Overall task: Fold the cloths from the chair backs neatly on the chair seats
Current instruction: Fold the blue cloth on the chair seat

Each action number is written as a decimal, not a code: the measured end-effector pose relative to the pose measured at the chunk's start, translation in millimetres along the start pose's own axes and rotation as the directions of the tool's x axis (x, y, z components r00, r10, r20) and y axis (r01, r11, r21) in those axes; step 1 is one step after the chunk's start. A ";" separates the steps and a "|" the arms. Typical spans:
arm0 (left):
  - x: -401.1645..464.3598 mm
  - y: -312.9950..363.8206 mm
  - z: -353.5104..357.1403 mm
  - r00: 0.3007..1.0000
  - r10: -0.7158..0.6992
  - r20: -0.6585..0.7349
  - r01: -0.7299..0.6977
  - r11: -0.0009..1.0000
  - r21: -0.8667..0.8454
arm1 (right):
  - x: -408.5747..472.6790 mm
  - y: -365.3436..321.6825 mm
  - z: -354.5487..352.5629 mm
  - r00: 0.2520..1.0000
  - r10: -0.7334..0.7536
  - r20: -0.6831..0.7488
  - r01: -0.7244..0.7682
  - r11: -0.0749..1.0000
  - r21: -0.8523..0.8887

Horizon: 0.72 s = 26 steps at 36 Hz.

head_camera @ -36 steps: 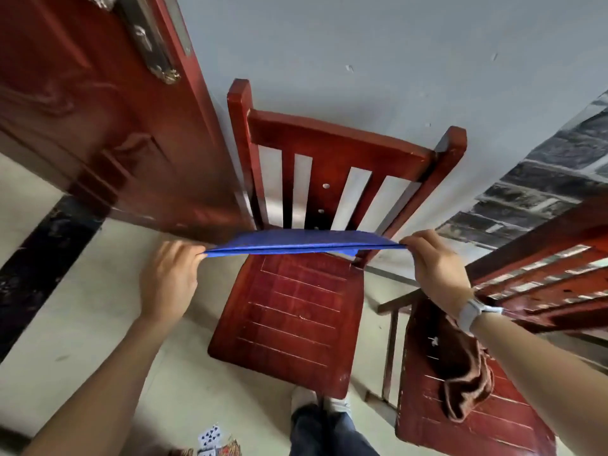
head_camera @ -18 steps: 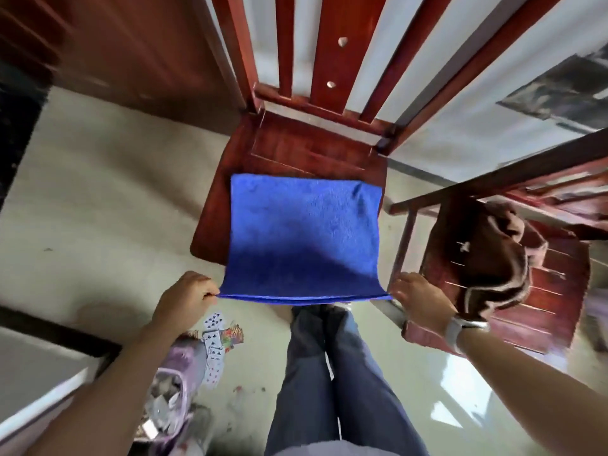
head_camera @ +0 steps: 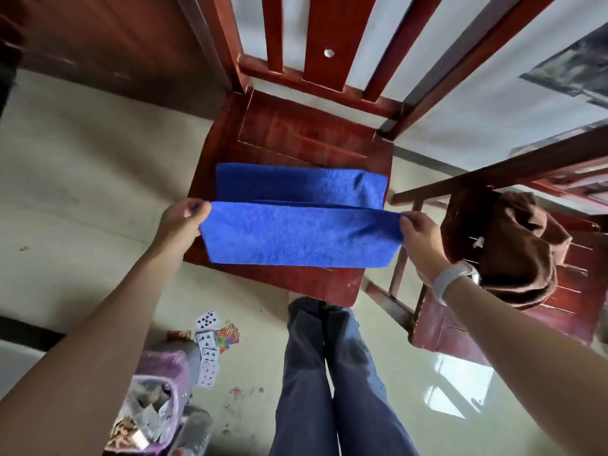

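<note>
The blue cloth (head_camera: 297,222) lies on the near chair's seat (head_camera: 296,136), mid-fold: the left hand (head_camera: 182,220) and right hand (head_camera: 419,232) each pinch a near corner, lifted over the rest. Right of that seat, the brown cloth (head_camera: 516,245) sits bunched on the second chair (head_camera: 579,291), unfolded.

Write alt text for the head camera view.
Two hands, left and right, pinch the corners of a blue cloth, folding it over on a red wooden chair seat. A crumpled brown cloth lies on the neighbouring chair.

Soft daylight, a bright window glare on the near-right floor (head_camera: 450,386), wide-angle bending and slight blur at the edges.
</note>
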<state>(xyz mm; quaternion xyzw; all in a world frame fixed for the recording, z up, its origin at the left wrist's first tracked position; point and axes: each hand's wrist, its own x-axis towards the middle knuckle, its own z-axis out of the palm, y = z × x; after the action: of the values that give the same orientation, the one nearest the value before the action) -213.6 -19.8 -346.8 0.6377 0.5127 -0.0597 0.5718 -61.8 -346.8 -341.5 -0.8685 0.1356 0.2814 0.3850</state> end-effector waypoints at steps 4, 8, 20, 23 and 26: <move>29.0 6.3 16.5 0.996 0.045 -0.077 -0.047 0.999 -0.025 | 28.1 -10.4 11.5 0.997 -0.060 -0.039 0.060 0.998 -0.009; 53.9 11.6 34.7 0.973 0.146 -0.176 -0.139 0.989 0.049 | 56.1 -19.2 22.1 0.993 -0.085 -0.080 0.085 0.996 -0.013; 116.4 0.2 50.0 0.935 0.306 -0.181 -0.217 0.894 0.392 | 109.6 -14.1 40.5 0.996 -0.040 -0.082 0.031 0.994 -0.107; 121.8 0.1 49.1 0.950 0.273 -0.149 -0.198 0.901 0.386 | 115.2 -13.9 42.3 0.996 0.016 -0.086 -0.017 1.000 -0.011; 122.5 3.0 47.6 0.968 0.227 -0.105 -0.185 0.931 0.314 | 115.6 -15.1 43.8 0.998 0.032 -0.055 -0.028 0.997 0.070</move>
<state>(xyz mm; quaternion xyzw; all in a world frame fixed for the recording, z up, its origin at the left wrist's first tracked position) -130.0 14.7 -442.1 0.7704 0.4662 -0.0322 0.4337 21.2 -306.3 -425.0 -0.8600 0.1692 0.2579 0.4065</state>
